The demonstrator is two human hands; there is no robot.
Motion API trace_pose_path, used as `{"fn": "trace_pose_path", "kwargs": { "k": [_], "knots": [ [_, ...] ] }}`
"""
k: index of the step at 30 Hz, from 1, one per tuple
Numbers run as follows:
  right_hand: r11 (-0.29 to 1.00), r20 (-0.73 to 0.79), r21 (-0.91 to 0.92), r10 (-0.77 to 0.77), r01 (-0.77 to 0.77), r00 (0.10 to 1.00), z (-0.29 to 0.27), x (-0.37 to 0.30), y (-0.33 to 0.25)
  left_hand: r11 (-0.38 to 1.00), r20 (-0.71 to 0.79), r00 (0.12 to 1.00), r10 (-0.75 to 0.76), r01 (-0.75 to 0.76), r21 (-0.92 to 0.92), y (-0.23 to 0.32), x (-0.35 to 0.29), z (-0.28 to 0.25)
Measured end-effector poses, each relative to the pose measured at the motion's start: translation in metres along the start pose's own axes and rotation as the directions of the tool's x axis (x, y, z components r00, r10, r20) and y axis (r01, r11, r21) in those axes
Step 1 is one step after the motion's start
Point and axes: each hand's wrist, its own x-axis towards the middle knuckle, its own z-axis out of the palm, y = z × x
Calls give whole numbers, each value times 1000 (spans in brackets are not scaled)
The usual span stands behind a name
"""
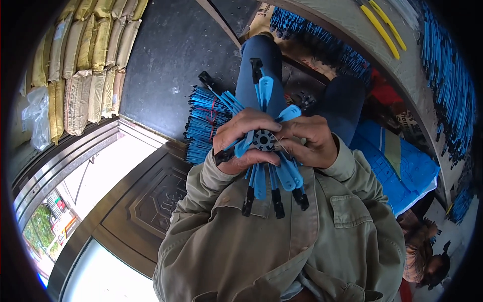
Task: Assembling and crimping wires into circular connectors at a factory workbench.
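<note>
In front of my chest is a round black slotted hub [263, 134]. Blue paddle-ended strips [259, 182] with black tips fan out around it. My left hand [235, 132] is wrapped about the hub's left side, its thumb below and fingers above. On the other side, my right hand [313, 140] pinches close to the rim, where a thin pale wire-like strand [283, 138] shows between the hands. Its fingertips are partly hidden among the strips. A thick bundle of blue strips with black ends [201, 123], tied with red string, lies just beyond my left hand.
Yellow-handled pliers [383, 25] lie on the curved-looking table [347, 32] at the upper right, near more blue strips [448, 75]. A blue plastic-wrapped package [397, 168] sits to my right. Filled sacks [93, 45] are stacked at left, above a doorway. Another person [422, 254] is at lower right.
</note>
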Motion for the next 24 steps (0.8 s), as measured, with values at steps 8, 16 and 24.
{"fn": "trace_pose_path", "kwargs": {
  "k": [8,16,24],
  "knots": [
    [999,-70,-28,19,-21,997,2,-1,4,999,-20,1000,14,-13,44,-1,-3,4],
    [913,46,189,361,-363,932,-16,3,12,999,-9,999,39,-39,18,-3,4,11],
    [658,-273,-753,-306,-4,912,-109,25,-17,997,-287,955,-74,70,-23,-19,6,26]
  ]
}}
